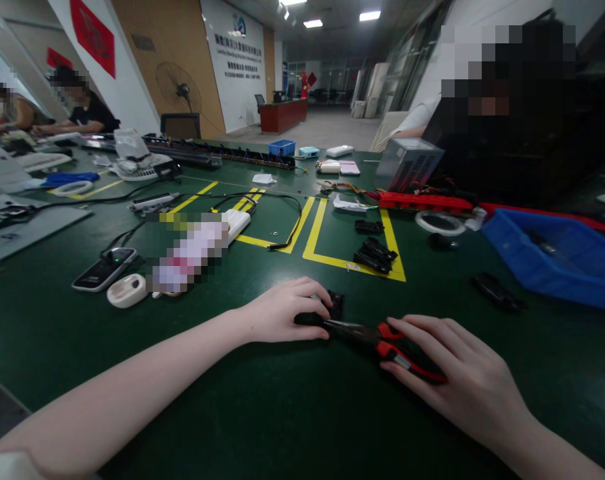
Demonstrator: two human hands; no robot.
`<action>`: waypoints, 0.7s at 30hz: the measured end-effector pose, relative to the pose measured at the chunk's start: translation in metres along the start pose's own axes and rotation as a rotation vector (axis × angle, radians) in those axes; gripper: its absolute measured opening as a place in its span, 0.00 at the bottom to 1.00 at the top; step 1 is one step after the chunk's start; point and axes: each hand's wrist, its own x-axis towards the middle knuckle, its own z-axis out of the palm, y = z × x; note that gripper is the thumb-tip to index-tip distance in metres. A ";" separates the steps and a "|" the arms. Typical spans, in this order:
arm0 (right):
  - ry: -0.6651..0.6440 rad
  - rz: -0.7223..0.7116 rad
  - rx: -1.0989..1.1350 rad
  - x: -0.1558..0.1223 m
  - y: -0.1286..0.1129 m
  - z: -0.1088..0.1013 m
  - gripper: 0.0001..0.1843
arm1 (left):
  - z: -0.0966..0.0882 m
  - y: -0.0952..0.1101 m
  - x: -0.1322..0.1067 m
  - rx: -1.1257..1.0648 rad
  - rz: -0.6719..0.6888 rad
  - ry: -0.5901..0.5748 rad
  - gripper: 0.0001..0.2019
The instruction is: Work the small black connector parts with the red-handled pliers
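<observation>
My left hand (295, 310) is closed on a small black plastic part (337, 304), which it partly covers at the middle of the green table (222, 393). Red-handled needle-nose pliers (367, 335) lie in my right hand (462, 370), their handles spread a little. The tips of the pliers reach to the black part, beside my left fingertips. Whether the jaws grip the part I cannot tell. Beyond my hands, several similar black parts (375, 255) lie inside a yellow taped outline (355, 261).
A blue bin (557, 260) stands at the right, with another black part (497, 292) beside it. Red strips (427, 202) and a metal power supply box (409, 162) lie farther back. At the left are a black device (105, 269) and cables. A person (522, 120) sits across the table.
</observation>
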 end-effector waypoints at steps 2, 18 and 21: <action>0.003 -0.005 -0.014 0.000 0.000 0.000 0.25 | 0.000 -0.001 0.000 0.004 0.007 -0.001 0.10; 0.072 0.106 0.097 -0.001 0.004 -0.005 0.25 | -0.129 -0.022 -0.055 0.270 -0.360 0.382 0.17; 0.099 0.108 0.063 0.001 0.002 -0.005 0.25 | -0.171 -0.065 -0.121 0.222 -0.708 0.473 0.25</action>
